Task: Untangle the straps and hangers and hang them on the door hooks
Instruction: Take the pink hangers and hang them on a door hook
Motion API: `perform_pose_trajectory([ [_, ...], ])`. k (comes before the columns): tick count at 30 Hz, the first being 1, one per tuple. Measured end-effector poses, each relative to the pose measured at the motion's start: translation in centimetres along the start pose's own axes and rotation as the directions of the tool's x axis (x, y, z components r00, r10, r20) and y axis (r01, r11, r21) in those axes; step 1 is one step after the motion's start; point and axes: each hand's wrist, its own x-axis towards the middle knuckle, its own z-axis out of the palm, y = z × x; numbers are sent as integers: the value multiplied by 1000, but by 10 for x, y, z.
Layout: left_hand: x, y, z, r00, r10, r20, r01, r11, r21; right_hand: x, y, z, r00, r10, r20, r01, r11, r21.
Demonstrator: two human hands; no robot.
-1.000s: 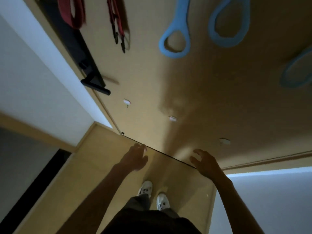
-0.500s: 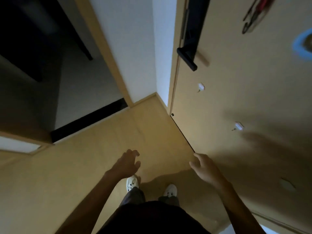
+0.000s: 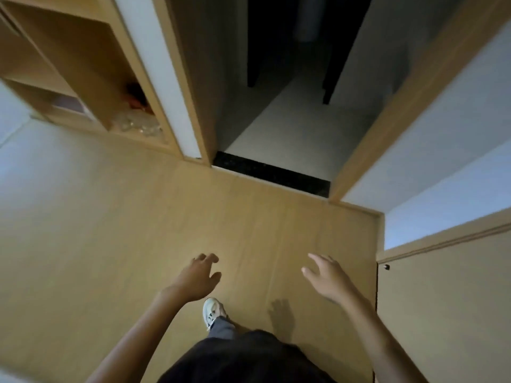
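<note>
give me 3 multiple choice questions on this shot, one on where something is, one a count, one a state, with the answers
1. Where is the wooden shelf unit?
A) upper left of the view
B) lower right
C) bottom centre

2. How many of the person's shoes show?
A) none
B) one
C) two

3. What do the left hand and right hand hold?
A) a strap each
B) one hanger between them
C) nothing

Answers:
1 A, it stands left of the dark doorway.
2 B, a single white one shows below the left hand.
3 C, both are empty, with fingers loosely spread.
</note>
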Motion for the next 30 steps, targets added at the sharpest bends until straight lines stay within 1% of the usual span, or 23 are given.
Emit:
perform_pose_trajectory([
  [5, -14, -101, -49, 982, -169, -88, 152, 973, -172, 45, -122, 18, 984, -163, 72, 168, 983, -68],
  [9, -15, -161, -81, 954, -265, -136, 220, 935, -280, 76, -198, 29, 959, -257, 119, 272, 953, -137],
  [11, -11, -184, -94, 943, -301, -141, 245, 917, -315, 91, -226, 33, 946, -303, 115, 319, 933, -165],
  [14, 1, -208, -114, 932, -338, -129, 278, 897, -342, 116, -260, 33, 931, -350, 106, 364, 914, -181],
  [20, 50, -238, -170, 926, -363, -102, 305, 881, -363, 189, -315, 24, 920, -368, 134, 389, 900, -196],
  [25, 92, -258, -240, 903, -402, -153, 320, 865, -386, 261, -388, 11, 913, -377, 159, 402, 898, -181],
  [30, 116, -284, -306, 862, -461, -210, 343, 837, -427, 323, -485, 8, 856, -475, 206, 511, 838, -191],
])
